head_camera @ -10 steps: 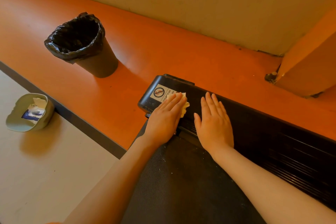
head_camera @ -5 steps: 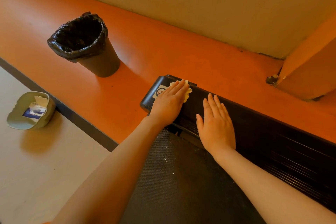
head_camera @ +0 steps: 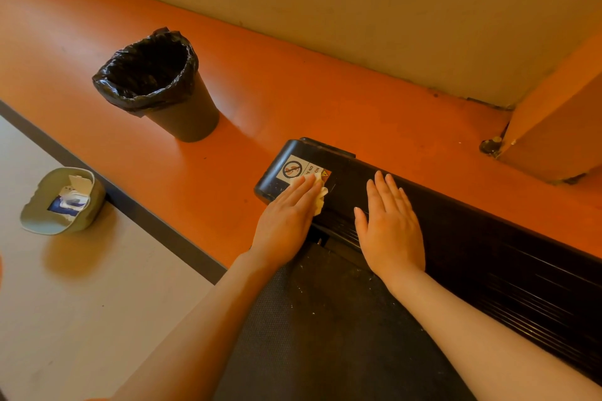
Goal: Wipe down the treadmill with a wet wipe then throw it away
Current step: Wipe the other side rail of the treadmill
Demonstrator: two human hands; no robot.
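Treadmill (head_camera: pixel 488 270): belt nearest, black end cover beyond. Left hand (head_camera: pixel 286 221) flat, fingers straight, pressing wipe (head_camera: pixel 321 197) on cover corner just below warning sticker (head_camera: pixel 301 169). Half a second ago it lay over the sticker; now drawn back, sticker exposed. Wiping stroke under way. Right hand (head_camera: pixel 389 228) spread flat on cover, bracing, unmoved. Bin (head_camera: pixel 156 81) on the orange floor beyond, unused yet.
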